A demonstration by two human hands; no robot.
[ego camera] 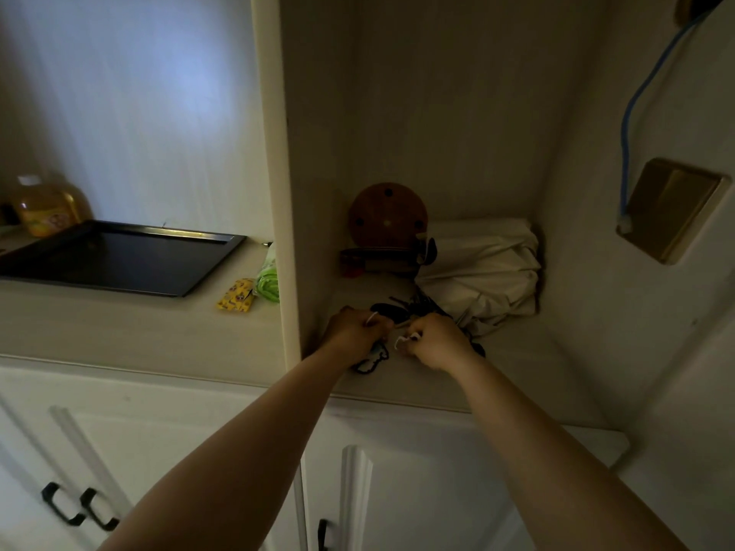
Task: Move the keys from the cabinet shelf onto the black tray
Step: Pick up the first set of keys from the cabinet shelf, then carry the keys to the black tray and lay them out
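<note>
A dark bunch of keys lies on the cream cabinet shelf, partly hidden behind my hands. My left hand is closed on part of the bunch, with a pale charm with a dark outline hanging below it. My right hand is closed on another part of the keys, fingers curled tight. The black tray lies flat and bare on the counter to the left, beyond the upright cabinet wall.
A round brown wooden piece and a cream cloth bag stand at the shelf's back. A yellow packet and a green bundle lie beside the tray; a yellow bottle stands behind it. A blue cable hangs at right.
</note>
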